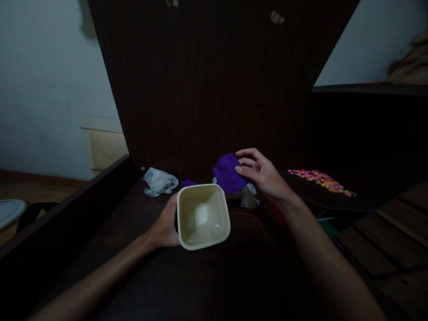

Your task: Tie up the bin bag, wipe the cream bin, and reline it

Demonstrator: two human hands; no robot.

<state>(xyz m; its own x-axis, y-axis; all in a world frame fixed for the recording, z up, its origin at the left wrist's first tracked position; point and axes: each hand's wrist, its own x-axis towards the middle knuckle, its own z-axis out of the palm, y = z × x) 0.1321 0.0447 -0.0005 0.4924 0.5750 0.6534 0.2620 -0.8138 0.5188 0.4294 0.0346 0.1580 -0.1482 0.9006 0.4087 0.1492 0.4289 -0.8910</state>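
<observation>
My left hand [166,223] grips a cream square container [203,218] by its left side, with the opening tilted toward me. Its inside looks bare and glossy. In my right hand [262,175] is a piece of purple cloth [230,174], pinched between thumb and fingers just above and to the right of the container's rim. Another bit of purple material [187,183] lies behind the container, mostly hidden. The fingers of my left hand behind the container are out of sight.
A crumpled white plastic bag [160,182] lies at the back left, another crumpled bag [249,197] behind my right hand. Pink and yellow small pieces [321,180] spread at the right. A dark upright panel [214,89] closes the back; a raised edge [67,214] runs along the left.
</observation>
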